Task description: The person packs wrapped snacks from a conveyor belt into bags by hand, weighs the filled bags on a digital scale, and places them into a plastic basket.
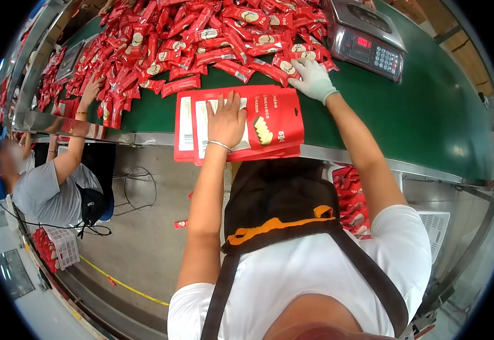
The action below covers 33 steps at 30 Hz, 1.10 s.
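My left hand (227, 123), bare and with a bracelet at the wrist, lies flat with its fingers spread on a small stack of red printed pouches (281, 119). The pouches overlap the front edge of the green table. My right hand (314, 80), in a pale glove, is at the near right edge of a heap of small red wrapped snack packets (213, 42). Its fingers are apart and touch the packets there; nothing is visibly lifted. One loose packet (181, 85) lies just beyond the pouches.
A digital scale (366, 48) with a red display stands at the right on the green table (422, 113). At the left, a co-worker (54, 181) reaches into the heap. Crates of red packets, including a white basket (64, 249), stand below.
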{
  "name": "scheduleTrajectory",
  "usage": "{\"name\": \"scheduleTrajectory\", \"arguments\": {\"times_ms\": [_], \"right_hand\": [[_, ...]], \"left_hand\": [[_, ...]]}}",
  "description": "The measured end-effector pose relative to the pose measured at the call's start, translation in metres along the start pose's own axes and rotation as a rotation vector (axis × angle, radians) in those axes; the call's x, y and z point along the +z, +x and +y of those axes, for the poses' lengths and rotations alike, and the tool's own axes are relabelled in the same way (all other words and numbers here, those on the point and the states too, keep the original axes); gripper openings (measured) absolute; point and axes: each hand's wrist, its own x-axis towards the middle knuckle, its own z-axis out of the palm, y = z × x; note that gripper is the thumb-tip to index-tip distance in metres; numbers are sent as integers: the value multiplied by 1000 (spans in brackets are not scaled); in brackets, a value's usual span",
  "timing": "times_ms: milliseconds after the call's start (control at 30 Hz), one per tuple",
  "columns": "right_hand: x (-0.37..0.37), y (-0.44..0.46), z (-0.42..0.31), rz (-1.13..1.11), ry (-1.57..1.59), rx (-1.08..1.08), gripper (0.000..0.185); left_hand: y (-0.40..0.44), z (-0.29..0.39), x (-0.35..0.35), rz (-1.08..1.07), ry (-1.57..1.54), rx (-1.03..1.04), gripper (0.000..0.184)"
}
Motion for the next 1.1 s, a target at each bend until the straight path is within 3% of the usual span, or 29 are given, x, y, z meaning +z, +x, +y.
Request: {"name": "scheduleTrajectory", "arguments": {"times_ms": [100, 167, 200, 267, 300, 333, 400, 500, 567, 633, 667, 700, 833, 933, 1000, 1067, 1100], "right_hand": [[0, 4, 0, -81, -22, 22, 50], [-10, 14, 1, -39, 165, 142, 47], [-16, 22, -6, -43, 164, 132, 47], [-15, 31, -31, -41, 473, 93, 45], [2, 34, -43, -50, 420, 1, 45], [15, 32, -54, -119, 382, 138, 47], [-5, 35, -65, -242, 254, 198, 50], [-16, 20, -53, -280, 306, 162, 52], [-12, -5, -20, -91, 415, 118, 55], [-79, -49, -24, 169, 615, 144, 50], [-87, -81, -14, 136, 605, 295, 53], [-95, -106, -11, 109, 574, 301, 56], [-89, -153, -29, -79, 518, 73, 55], [-70, -110, -54, -20, 542, -57, 49], [-46, -78, -61, -121, 516, -190, 41], [-6, -51, -75, -560, 1116, -5, 34], [33, -42, -91, -331, 983, -254, 31]], "left_hand": [[-4, -1, 1, 17, 1, 9, 58], [-2, -2, 4, 6, 9, 8, 58], [-1, -1, 1, 9, 5, -1, 58], [-2, 0, 0, -7, -16, -5, 58], [-3, 1, 1, -14, -15, -7, 58], [-2, 0, 1, -13, -12, -9, 58], [1, -3, 0, -13, -5, -9, 58], [-1, -2, 1, -23, -16, -12, 57], [-3, -3, 2, -29, -34, -8, 57], [-1, -5, 3, -21, -62, -16, 57], [-3, -5, 5, -24, -71, -20, 57], [-3, -5, 5, -23, -83, -25, 57], [-1, -5, 4, -26, -115, -19, 59], [-2, -4, 1, -12, -117, 2, 60], [-3, 0, -5, -41, -123, 15, 61], [-1, -3, -2, -13, -153, 30, 61], [-1, -4, 0, 8, -187, 38, 62]]}}
